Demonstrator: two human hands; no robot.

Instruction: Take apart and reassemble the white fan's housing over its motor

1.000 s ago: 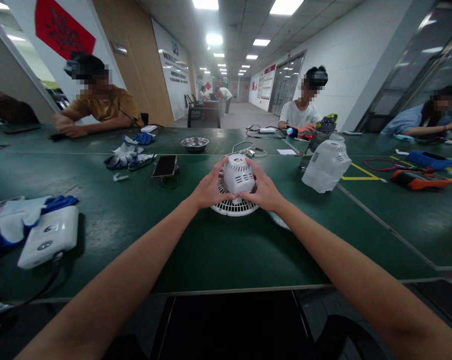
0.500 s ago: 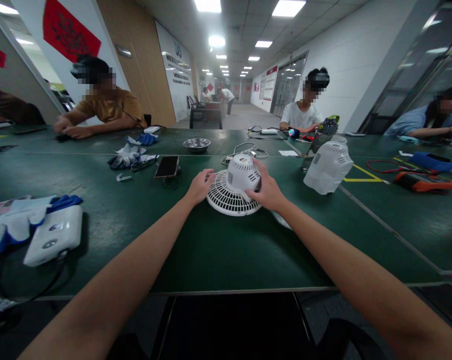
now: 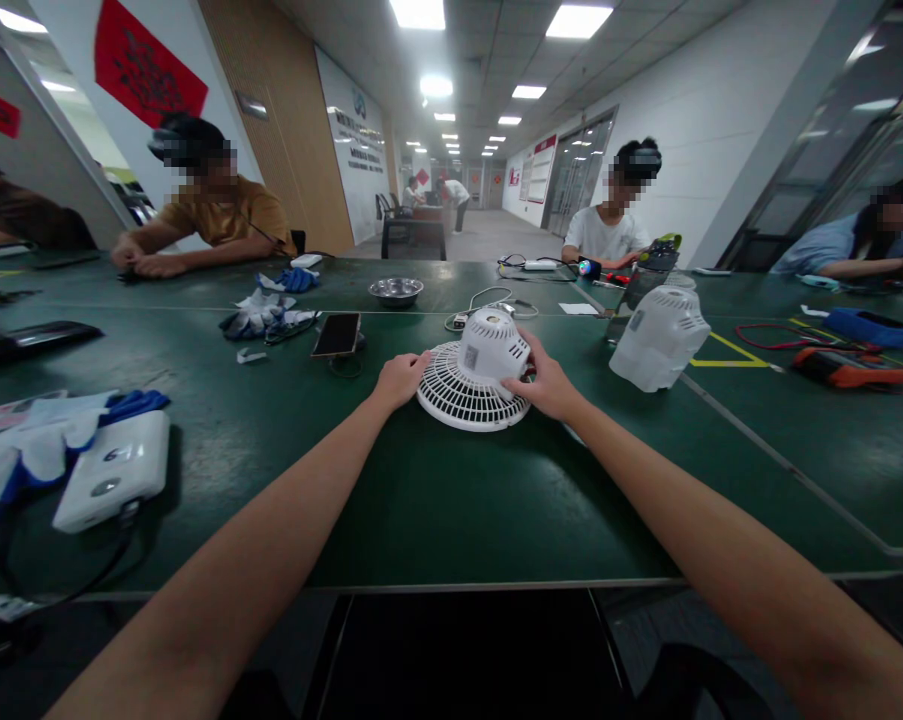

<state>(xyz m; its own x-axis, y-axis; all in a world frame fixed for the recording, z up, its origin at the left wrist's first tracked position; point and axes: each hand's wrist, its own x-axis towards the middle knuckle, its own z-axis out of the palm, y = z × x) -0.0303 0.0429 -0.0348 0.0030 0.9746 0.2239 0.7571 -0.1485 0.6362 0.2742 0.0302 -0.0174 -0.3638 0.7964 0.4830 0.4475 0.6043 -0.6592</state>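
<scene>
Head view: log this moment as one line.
left hand: at rim of grille | right hand: gripping white housing atop grille | grille: on table | phone: left of grille

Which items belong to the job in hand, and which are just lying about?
Job in hand:
- white vented housing, gripped by the right hand
- round white grille, left hand at its rim

Apparently lying about:
- metal bowl
- phone
- blue-and-white gloves
- orange-and-black device

- Right hand (image 3: 547, 386): fingertips partly hidden behind white fan motor housing (image 3: 494, 352).
- Left hand (image 3: 402, 381): contact with fan guard (image 3: 451, 397) rim unclear.
- Housing label (image 3: 471, 357): too small to read.
- Black object (image 3: 38, 341), far left: cut by frame edge, unidentified.
- Wall lettering (image 3: 364, 158): blurred.
</scene>
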